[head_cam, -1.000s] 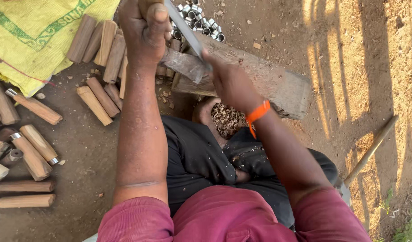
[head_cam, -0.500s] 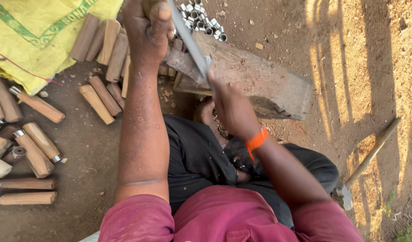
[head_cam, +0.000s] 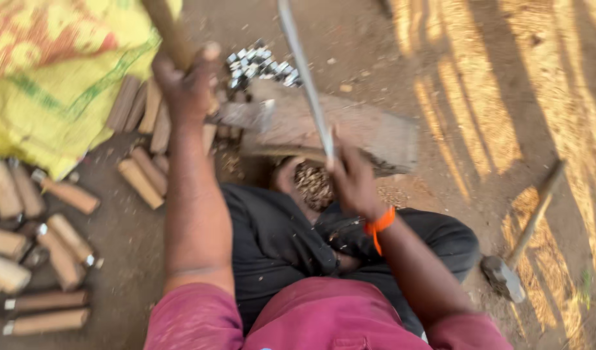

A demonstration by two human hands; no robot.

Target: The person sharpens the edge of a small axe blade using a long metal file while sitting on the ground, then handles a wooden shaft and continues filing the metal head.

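**Wooden handle and metal blade held over a log on bare ground**

A seated person is seen from above, in a maroon shirt and dark trousers, on brown dirt ground (head_cam: 479,78). The left hand (head_cam: 184,87) is raised and clenched around a brown wooden handle (head_cam: 170,35), which runs up out of the top of the view; what lies at its far end cannot be seen. The right hand (head_cam: 351,181), with an orange band (head_cam: 380,225) at the wrist, is closed around the lower end of a long, thin grey metal blade (head_cam: 303,74). The blade is held nearly upright, leaning slightly left, and is blurred.

Just beyond both hands a rough grey wooden log (head_cam: 369,133) is laid across the ground. Beside the right hand, near the knee, a small heap of pale wood chips (head_cam: 313,185) is seen. Behind the log a cluster of small shiny metal rings (head_cam: 262,65) is gathered.

To the left, short round wooden handles (head_cam: 64,249), some tipped with metal collars, are scattered on the ground, near a yellow woven sack (head_cam: 58,84) with green and red markings. Well apart on the right, a hammer with a wooden shaft (head_cam: 522,236) is lying on the dirt.
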